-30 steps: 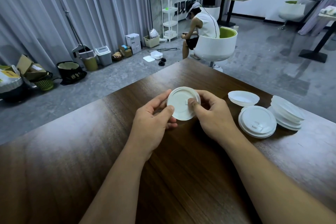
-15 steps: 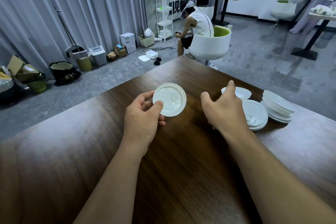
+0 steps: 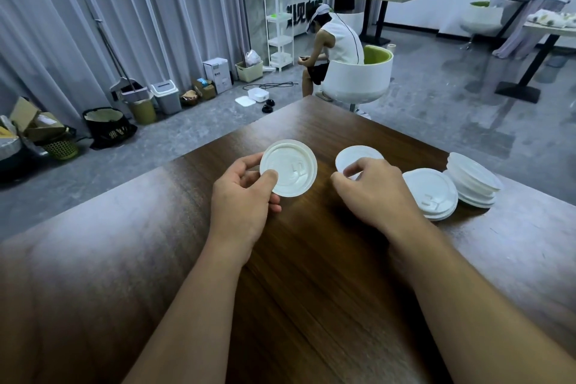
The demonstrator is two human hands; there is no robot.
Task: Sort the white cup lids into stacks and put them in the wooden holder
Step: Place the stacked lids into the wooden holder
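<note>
A: White thin-plastic round lid, we're holding it in our left hand w/ thumb on top near the rim, fingers curled behind. It's raised above the dark wood-grain table, face tilted toward us.

B: Handling? We're guessing v. light, a bit flexy, prob. slick. Rim's the stiffest part, so we're pinching at the edge, not the centre.

A: Agreed. Squeezing too hard could be buckling it, we reckon. Right hand is reaching to the second white round lid lying on the table, fingers curled over its near edge, thumb low on the left. Looks like touching or just starting to pinch; can't tell if it's properly gripped yet.

B: Arms?

A: Both forearms are coming in from the bottom, wrists fairly straight, right palm facing down.

B: Other lids?

A: Low stack of flat white lids is sitting just right of our right hand, touching a taller leaning pile of white lids beyond it. Wooden holder isn't showing anywhere in view, so we're judging stacking is what's going on now, loading later.
</note>
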